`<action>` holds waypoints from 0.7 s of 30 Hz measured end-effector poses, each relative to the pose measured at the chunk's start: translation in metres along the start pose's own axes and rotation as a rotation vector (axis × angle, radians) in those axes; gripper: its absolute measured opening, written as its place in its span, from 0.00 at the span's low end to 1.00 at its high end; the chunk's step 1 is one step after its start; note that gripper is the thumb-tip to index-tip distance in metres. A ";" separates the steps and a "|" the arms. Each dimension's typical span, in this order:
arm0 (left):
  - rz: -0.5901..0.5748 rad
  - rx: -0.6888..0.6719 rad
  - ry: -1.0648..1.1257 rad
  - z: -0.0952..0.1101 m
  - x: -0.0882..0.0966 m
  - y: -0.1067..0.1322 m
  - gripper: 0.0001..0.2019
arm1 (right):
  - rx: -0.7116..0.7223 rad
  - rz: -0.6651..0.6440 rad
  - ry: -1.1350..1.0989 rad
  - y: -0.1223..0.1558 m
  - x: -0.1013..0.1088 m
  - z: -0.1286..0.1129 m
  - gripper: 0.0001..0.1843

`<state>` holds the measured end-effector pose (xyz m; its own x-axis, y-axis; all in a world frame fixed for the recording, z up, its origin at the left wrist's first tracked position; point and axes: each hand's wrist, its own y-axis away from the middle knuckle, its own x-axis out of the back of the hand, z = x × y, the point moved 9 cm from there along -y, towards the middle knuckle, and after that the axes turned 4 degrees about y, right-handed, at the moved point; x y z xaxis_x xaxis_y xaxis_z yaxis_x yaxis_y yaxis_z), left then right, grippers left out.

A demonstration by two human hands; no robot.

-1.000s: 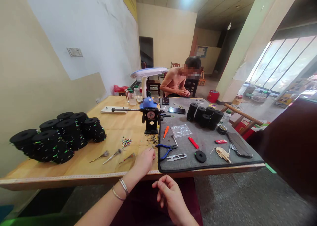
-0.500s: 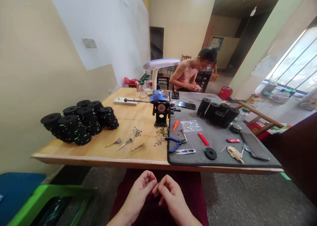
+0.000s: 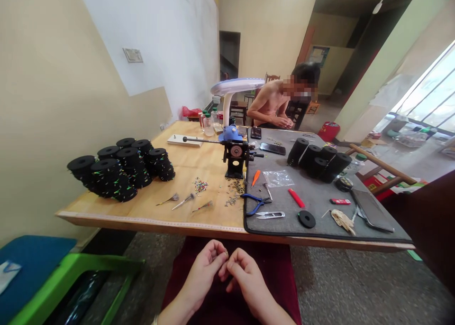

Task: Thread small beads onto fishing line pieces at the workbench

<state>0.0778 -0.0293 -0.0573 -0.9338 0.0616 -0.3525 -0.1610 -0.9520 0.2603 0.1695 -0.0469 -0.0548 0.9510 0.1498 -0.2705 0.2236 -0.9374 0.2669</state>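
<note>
My left hand [image 3: 202, 273] and my right hand [image 3: 245, 275] meet over my lap, below the table's front edge. Both pinch with fingertips touching each other around something too small to make out. On the wooden table [image 3: 149, 216] ahead lie small metal bits [image 3: 232, 194], coloured beads [image 3: 201, 185], three thin needle-like tools [image 3: 183, 201], blue-handled pliers [image 3: 256, 204] and snips [image 3: 270, 215]. A black hand-crank winder [image 3: 235, 156] stands in the middle.
Stacks of black spools [image 3: 119, 171] sit at the left, more black spools [image 3: 318, 161] on the grey mat [image 3: 320, 197]. A desk lamp [image 3: 234, 90], phones, a red lighter [image 3: 296, 198]. A person sits at the far end. A green and blue stool [image 3: 53, 273] is at lower left.
My left hand drew back from the metal bits on the table to my lap, where both hands came together in a pinch. The view has tilted down and shifted.
</note>
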 end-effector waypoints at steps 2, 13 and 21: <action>0.004 -0.013 -0.008 0.002 0.000 0.000 0.12 | -0.003 -0.004 -0.015 0.000 0.000 0.000 0.17; -0.051 0.030 0.075 -0.007 -0.005 -0.002 0.12 | -0.052 -0.002 -0.083 0.000 0.001 0.004 0.18; -0.030 0.027 0.097 -0.006 -0.004 -0.002 0.13 | -0.064 -0.005 -0.093 -0.001 -0.001 0.006 0.18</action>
<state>0.0833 -0.0295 -0.0619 -0.8933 0.0597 -0.4456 -0.1984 -0.9417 0.2716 0.1676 -0.0481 -0.0601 0.9265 0.1213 -0.3561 0.2440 -0.9142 0.3234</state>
